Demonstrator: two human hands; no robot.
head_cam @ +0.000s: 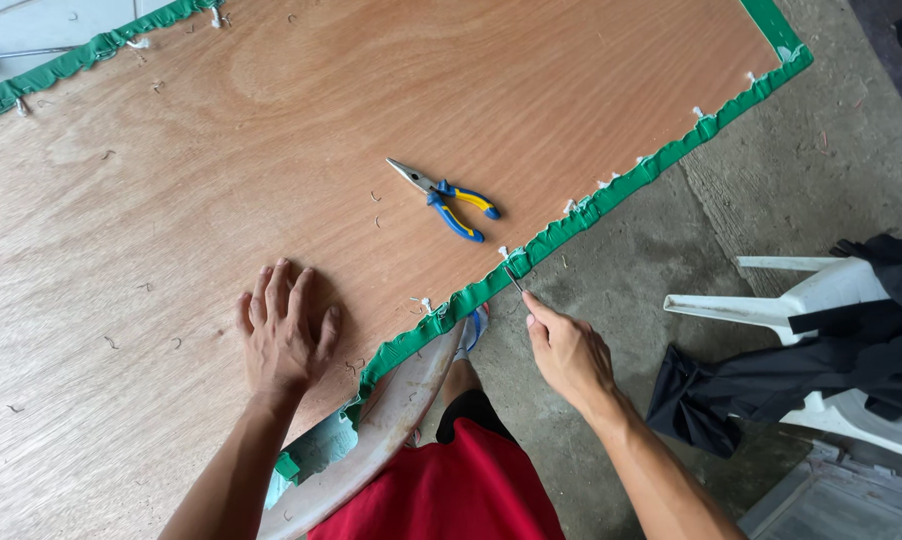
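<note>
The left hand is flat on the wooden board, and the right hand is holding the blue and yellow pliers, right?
Not quite. The left hand is flat on the wooden board, but the pliers lie loose on the board. The head view shows the right hand holding a thin metal tool at the green edge.

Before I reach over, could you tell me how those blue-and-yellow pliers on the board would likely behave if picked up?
The pliers look like rigid metal, so probably stiff and fairly heavy for their size. Their handles seem rubbery, likely not slippery. Lying flat on the plywood board, they should slide rather than roll, though the hinged handles may swing apart.
</note>
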